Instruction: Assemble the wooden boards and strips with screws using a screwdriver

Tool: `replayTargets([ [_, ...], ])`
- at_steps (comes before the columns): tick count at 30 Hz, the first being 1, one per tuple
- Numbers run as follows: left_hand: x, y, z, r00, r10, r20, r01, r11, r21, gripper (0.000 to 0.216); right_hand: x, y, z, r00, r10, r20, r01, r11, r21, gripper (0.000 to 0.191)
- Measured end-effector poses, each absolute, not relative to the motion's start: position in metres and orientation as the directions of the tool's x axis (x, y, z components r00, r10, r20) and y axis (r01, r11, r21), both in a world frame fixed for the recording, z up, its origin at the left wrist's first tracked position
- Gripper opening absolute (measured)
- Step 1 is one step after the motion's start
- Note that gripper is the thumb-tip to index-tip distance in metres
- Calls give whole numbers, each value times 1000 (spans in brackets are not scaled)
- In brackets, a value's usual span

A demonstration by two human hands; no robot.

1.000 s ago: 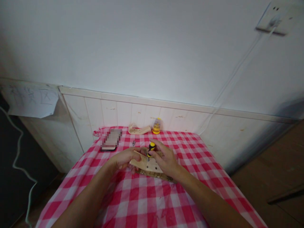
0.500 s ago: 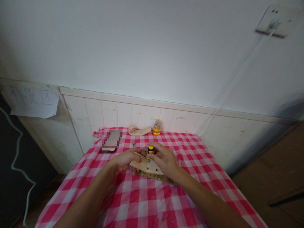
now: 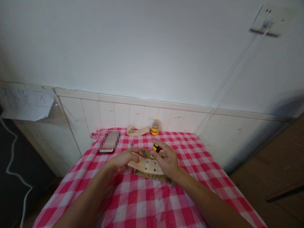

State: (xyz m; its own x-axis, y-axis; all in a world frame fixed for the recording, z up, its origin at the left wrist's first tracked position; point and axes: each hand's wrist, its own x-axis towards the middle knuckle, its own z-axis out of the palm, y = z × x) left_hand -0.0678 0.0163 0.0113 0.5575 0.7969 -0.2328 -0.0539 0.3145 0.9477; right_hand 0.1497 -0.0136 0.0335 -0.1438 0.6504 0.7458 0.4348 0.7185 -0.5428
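My left hand (image 3: 127, 160) grips the left end of a pale wooden piece (image 3: 149, 167), thumb on top and fingers beneath. Several dark screws or holes show on the wood's upper face. In the fingers of my right hand (image 3: 167, 160) is a short yellow-and-black screwdriver (image 3: 155, 148), tilted, its tip just above the far edge of the wood. Whether the tip touches the wood I cannot tell. Under the wood lies a flat brown patterned sheet (image 3: 163, 179), partly covered by my right hand.
A red-and-white checked cloth (image 3: 133, 202) covers the table. Toward the back are a phone (image 3: 110, 142), small metal bits (image 3: 132, 144), a curved wooden piece (image 3: 137, 131) and a yellow-capped container (image 3: 155, 127). A wall socket (image 3: 269, 20) holds a plugged-in cord.
The screwdriver has lifted from a screw at the wood's middle, shifted right and tilted. My left hand still holds the wood. The whole view has shifted slightly.
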Motion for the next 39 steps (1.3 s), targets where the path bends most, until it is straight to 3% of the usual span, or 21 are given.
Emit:
replayTargets([
  [9,-79,20,15,563,798,-214,-23,274,962,32,151,-7,35,-53,679,732,404,685,-606,33],
  [24,-78,20,16,562,795,-230,-8,283,959,34,160,-9,39,-311,595,741,390,791,-471,38],
  [39,-76,19,15,548,800,-243,-23,305,952,37,148,-7,42,-150,684,714,405,701,-587,31],
])
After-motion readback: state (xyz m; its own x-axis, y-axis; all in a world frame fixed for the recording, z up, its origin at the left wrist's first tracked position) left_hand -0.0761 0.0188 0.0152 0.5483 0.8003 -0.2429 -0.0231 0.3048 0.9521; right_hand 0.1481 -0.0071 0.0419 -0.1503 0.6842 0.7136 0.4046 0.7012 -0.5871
